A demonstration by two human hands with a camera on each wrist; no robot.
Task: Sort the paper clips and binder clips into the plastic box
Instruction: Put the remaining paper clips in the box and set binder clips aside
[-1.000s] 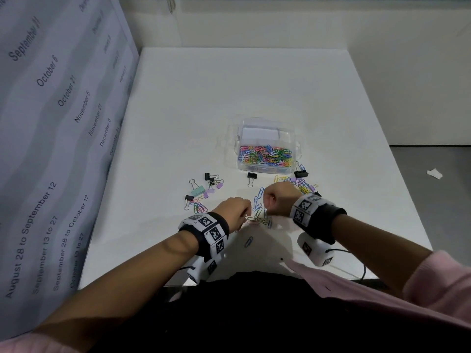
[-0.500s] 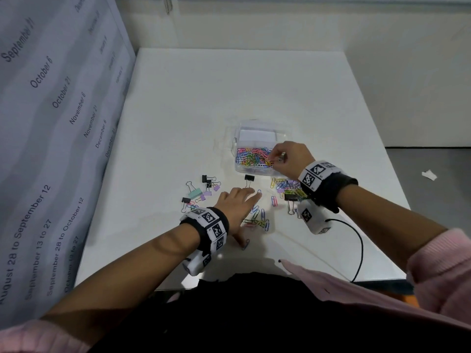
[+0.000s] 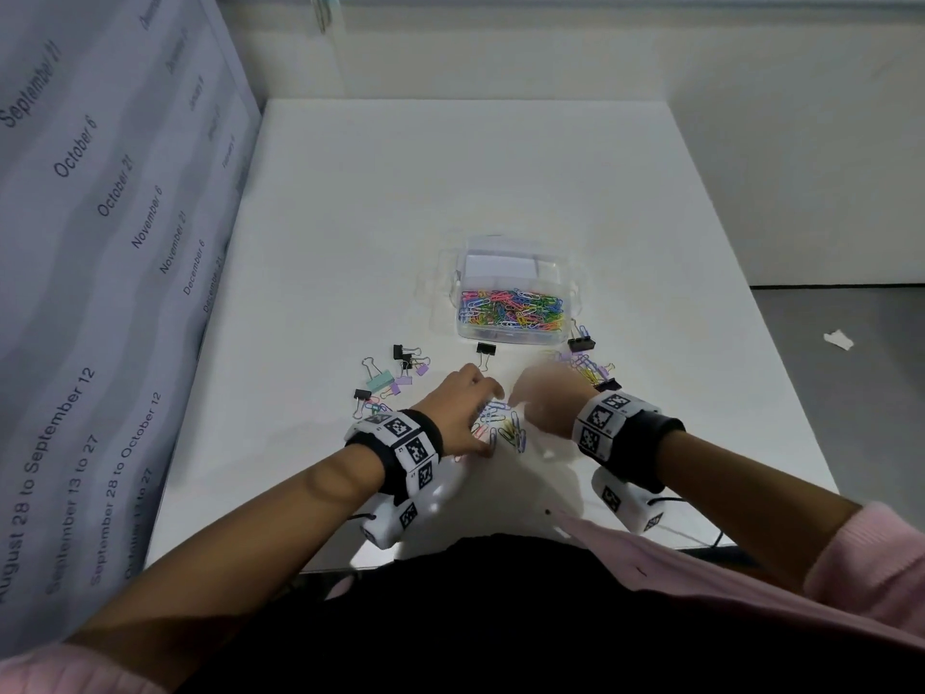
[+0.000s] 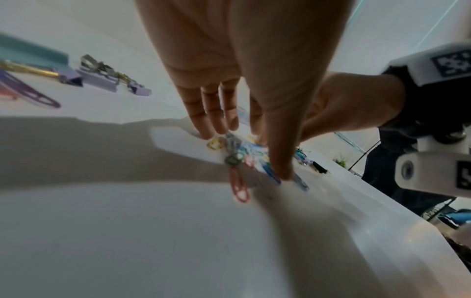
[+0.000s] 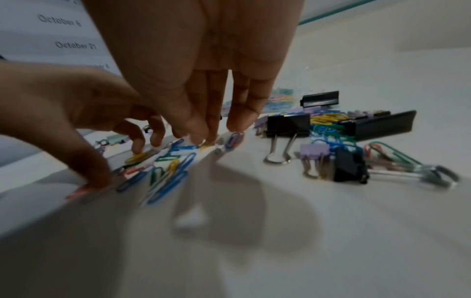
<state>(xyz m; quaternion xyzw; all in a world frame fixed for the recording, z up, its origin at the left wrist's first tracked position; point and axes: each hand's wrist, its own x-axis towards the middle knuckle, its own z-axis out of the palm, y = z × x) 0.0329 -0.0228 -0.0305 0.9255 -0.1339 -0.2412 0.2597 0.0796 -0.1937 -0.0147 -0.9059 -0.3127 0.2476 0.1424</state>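
left hand (image 3: 463,410) fingertips on paper clips (image 3: 505,427), loose | right hand (image 3: 543,400) blurred, grip unclear | wall sheet (image 3: 90,242): "October 6"

The plastic box (image 3: 518,288) is see-through, glossy plastic. The paper clips (image 5: 165,171) are coated in smooth colored plastic, kinda shiny. The binder clips (image 5: 289,124) are made of black matte bodies with bare polished metal wire handles; pastel ones (image 4: 102,78) look painted and smooth. The table (image 3: 450,182) is finished smooth white, slightly reflective. Printed paper sheeting (image 3: 100,242) looks matte.
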